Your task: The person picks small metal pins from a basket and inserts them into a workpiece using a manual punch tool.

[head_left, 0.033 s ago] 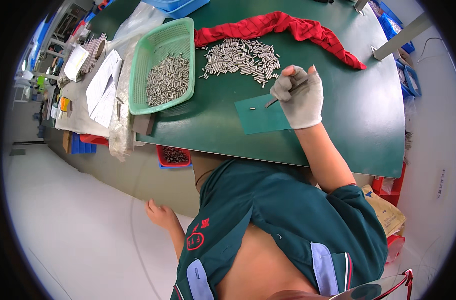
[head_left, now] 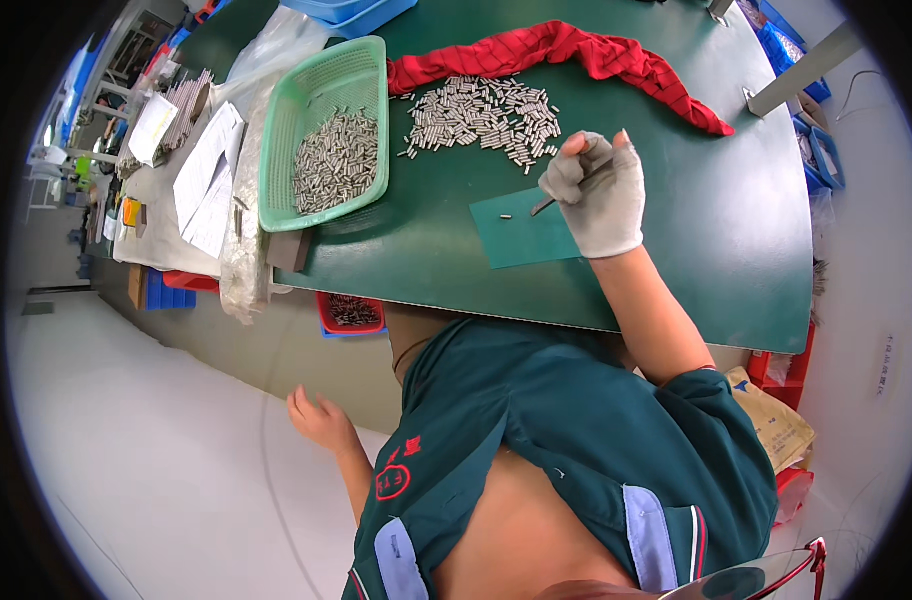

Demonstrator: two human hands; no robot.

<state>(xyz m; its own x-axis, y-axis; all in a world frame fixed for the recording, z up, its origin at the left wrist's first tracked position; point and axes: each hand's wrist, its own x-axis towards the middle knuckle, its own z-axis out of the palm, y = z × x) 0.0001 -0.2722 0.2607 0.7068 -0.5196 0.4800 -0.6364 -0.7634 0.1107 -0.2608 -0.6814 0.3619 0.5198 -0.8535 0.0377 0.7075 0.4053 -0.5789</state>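
Observation:
My right hand [head_left: 604, 205] wears a whitish glove with some bare fingertips. Its fingers are closed on a slim grey metal tool [head_left: 543, 207], whose flat tip points down-left over a teal sheet [head_left: 516, 247]. One small metal pin [head_left: 506, 216] lies on that sheet, just left of the tip. Beyond it spreads a loose pile of similar metal pins [head_left: 476, 115] on the green table [head_left: 426, 240]. My bare left hand [head_left: 323, 422] hangs below table height at my left side, holding nothing visible, with its fingers partly spread.
A green plastic basket [head_left: 276, 160] of pins stands left of the pile. A twisted red cloth [head_left: 566, 45] curves behind it. Papers [head_left: 204, 190] lie farther left. Under the table edge sits a red bin [head_left: 326, 312] of metal pieces. A metal post [head_left: 791, 82] rises at the right.
My left hand has risen slightly, and its fingers have shifted. The right hand and the tool stay practically where they were.

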